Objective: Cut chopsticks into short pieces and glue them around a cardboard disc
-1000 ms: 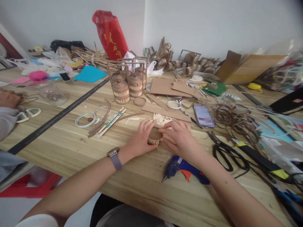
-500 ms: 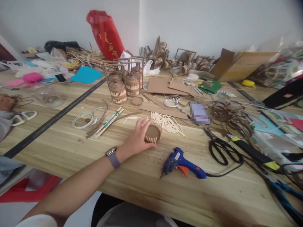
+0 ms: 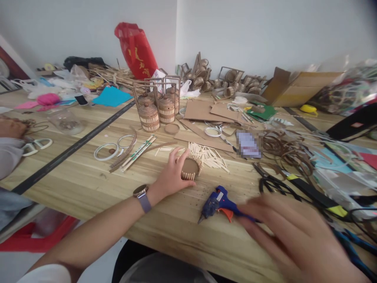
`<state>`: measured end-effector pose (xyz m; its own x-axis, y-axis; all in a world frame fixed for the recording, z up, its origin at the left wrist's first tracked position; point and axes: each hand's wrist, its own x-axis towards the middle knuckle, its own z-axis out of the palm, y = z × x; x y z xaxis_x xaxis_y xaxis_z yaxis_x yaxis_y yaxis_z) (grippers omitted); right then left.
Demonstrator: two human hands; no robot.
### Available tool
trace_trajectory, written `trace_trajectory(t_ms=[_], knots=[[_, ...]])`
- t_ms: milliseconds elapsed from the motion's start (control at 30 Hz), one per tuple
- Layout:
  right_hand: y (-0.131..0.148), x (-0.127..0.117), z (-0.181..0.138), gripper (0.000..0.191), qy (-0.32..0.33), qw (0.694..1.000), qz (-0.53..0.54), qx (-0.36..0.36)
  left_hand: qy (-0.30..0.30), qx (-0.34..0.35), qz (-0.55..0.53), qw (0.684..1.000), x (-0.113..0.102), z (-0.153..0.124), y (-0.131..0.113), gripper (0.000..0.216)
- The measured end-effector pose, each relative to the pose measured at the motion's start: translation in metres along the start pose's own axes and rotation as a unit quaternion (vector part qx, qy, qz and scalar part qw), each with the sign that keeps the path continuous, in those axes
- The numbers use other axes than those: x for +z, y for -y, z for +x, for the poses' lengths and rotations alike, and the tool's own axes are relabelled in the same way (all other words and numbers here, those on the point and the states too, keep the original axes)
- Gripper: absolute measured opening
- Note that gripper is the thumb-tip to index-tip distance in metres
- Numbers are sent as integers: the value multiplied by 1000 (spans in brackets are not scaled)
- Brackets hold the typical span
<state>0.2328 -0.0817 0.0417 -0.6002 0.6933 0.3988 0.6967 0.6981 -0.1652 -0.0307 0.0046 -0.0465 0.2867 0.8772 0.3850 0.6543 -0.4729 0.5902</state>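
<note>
My left hand (image 3: 173,175), with a watch on its wrist, curves its thumb and fingers around a small round basket (image 3: 191,168) made of a brown disc ringed with short upright sticks. The basket rests on the table. To its right lies a blue hot glue gun (image 3: 219,202) with an orange trigger, nozzle toward me. My right hand (image 3: 288,232) is smeared by motion and covers the end of the gun's handle; whether its fingers grip it I cannot make out. Behind the basket a pile of short wooden sticks (image 3: 207,157) is spread out.
Lidded baskets with handles (image 3: 159,110) stand behind. Rolls of white tape (image 3: 106,151) and packaged chopsticks (image 3: 138,153) lie left. Black-handled scissors (image 3: 273,182), pliers (image 3: 353,239) and brown strips (image 3: 282,147) crowd the right. Another person's hand (image 3: 11,127) is at far left, beside white-handled scissors (image 3: 38,146).
My right hand has come into view from the lower right and reached the glue gun's handle. My left hand stays around the small basket. The view has shifted slightly.
</note>
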Motion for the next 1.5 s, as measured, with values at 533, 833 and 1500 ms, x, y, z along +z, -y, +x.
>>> trace_trajectory(t_ms=[533,833,1500], knots=[[-56,29,17,26,276,903,278,177,16,-29,12,999,3,3,-14,111],[-56,43,23,42,167,836,424,306,-20,-18,17,1000,8,0,-15,102],[-40,67,24,27,81,906,330,252,-8,-12,31,999,6,1,-10,100]])
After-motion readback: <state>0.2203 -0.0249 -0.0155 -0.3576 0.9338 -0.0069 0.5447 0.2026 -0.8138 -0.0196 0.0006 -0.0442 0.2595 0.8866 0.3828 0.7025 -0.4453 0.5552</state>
